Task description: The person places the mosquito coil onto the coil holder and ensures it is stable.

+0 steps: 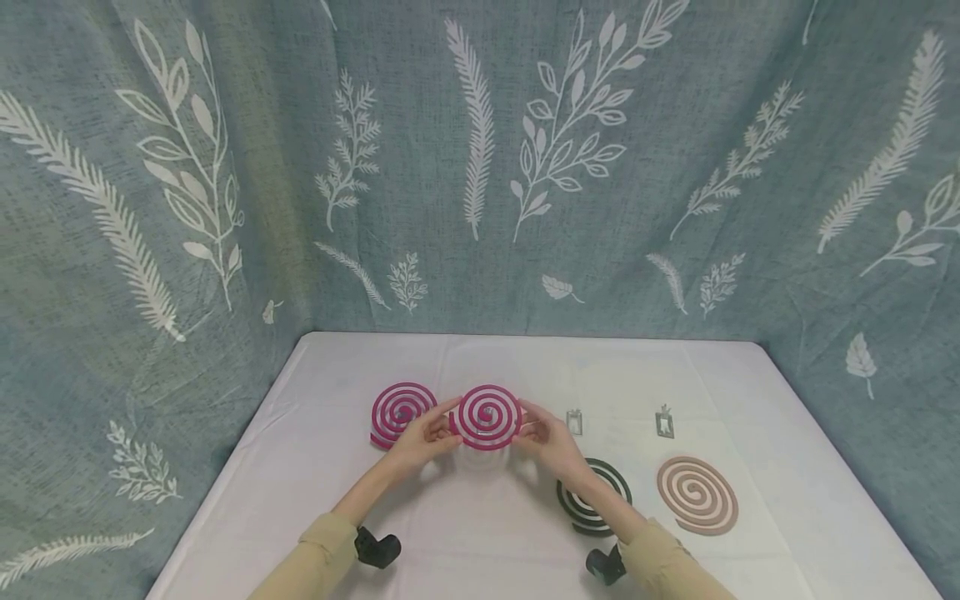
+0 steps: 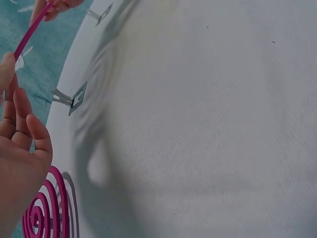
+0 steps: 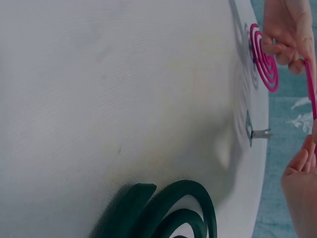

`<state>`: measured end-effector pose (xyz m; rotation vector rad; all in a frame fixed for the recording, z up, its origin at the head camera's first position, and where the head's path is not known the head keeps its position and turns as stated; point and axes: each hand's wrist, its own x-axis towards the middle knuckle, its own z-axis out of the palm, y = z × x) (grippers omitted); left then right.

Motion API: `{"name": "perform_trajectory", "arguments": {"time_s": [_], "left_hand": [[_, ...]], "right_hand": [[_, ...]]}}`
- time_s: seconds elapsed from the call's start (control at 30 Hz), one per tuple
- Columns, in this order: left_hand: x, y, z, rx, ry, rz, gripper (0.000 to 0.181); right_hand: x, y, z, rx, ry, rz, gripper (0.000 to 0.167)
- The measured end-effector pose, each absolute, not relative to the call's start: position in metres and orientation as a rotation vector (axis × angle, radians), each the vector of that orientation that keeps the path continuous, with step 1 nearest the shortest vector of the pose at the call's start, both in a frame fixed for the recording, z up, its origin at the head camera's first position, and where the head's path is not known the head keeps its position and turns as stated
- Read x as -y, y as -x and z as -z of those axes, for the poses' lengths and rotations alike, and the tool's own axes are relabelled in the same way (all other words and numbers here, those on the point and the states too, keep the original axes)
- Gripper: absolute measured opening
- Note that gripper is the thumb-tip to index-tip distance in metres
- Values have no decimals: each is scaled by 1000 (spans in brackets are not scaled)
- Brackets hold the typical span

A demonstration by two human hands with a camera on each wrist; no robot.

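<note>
Both hands hold one magenta mosquito coil [image 1: 485, 416] by its opposite edges, raised above the table. My left hand [image 1: 422, 439] pinches its left edge between thumb and fingers. On the other side my right hand [image 1: 551, 443] grips the right edge the same way. Edge-on, the held coil [image 2: 30, 32] appears as a thin strip in the left wrist view. Behind it, a small metal stand [image 2: 78, 98] rises from the table. A second magenta coil [image 1: 403, 414] sits on a stand at the left, partly covered by the left hand.
A dark green coil [image 1: 588, 530] lies under the right forearm, with a tan coil [image 1: 697, 495] farther right. Two metal stands [image 1: 574, 422] [image 1: 664, 422] stand behind them on the white table [image 1: 480, 567]. A patterned blue-grey curtain [image 1: 480, 283] encloses the back and sides.
</note>
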<state>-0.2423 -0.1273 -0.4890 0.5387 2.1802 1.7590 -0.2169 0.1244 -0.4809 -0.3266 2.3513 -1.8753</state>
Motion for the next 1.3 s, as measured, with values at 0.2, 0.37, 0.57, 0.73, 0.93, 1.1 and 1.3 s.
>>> {"name": "perform_trajectory", "arguments": {"time_s": [0.2,0.37,0.57,0.73,0.93,1.1,1.3], "left_hand": [[125,244,489,-2190,-517,-1809,62],[125,244,489,-2184,-505,-1834,63],[124,245,489,-2189,-500,-1859,63],[124,245,488,-2192,-505,-1880,60],[122,244,486,-2213,-471,-1884,59],[120,245,483,-2232,-461,-1882,58],[118,245,479,-2234,-484,-1902,57]], "right_hand": [[-120,209,463,-2372,257,1881,60],[-119,210,464,-2370,233,1905,60],[-118,210,461,-2380,220,1916,59],[-117,212,461,-2390,215,1933,58],[-119,221,479,-2381,192,1984,57],[-119,225,489,-2404,188,2002,56],[-118,226,486,-2411,180,2030,54]]}}
